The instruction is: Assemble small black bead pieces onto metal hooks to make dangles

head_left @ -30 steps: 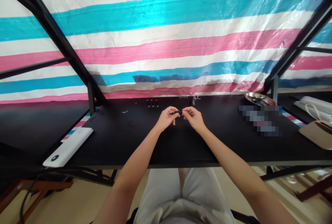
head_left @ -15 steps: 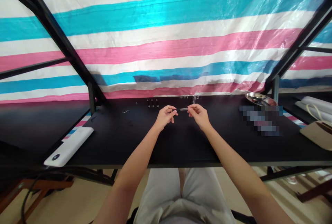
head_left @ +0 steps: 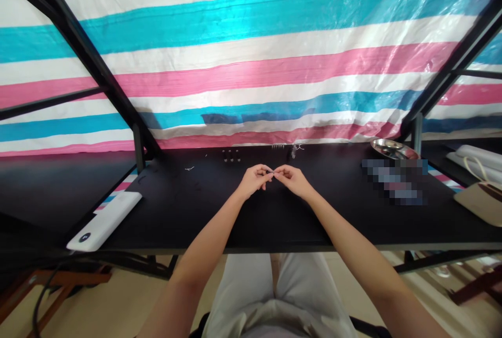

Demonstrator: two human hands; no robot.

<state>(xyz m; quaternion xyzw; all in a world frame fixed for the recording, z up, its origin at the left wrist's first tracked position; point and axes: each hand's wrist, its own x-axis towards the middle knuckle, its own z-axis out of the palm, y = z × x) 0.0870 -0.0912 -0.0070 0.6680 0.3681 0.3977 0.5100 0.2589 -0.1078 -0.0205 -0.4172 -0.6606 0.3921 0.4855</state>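
My left hand [head_left: 255, 180] and my right hand [head_left: 292, 179] meet above the black table [head_left: 274, 223], fingertips almost touching. Both are closed in a pinch on a small thin rod [head_left: 273, 172], dark toward one end and silvery toward the other in the earlier view. Fingers hide most of it now. Just beyond my left hand lie several short dark pieces with silvery ends [head_left: 231, 156], side by side. A row of small silvery pieces [head_left: 277, 146] lies at the table's back edge. Right of these is a small clear and dark bundle [head_left: 293, 152] with white strands.
A white oblong device [head_left: 105, 221] lies at the left edge. At the right back stands a shiny metal dish [head_left: 394, 149], with a blurred-out patch in front. A beige pouch [head_left: 480, 203] lies far right. Black frame bars and a striped sheet [head_left: 266, 66] rise behind.
My hands have come closer together and slightly toward me. The rod's silvery length, visible between them before, is now mostly covered by my fingers.
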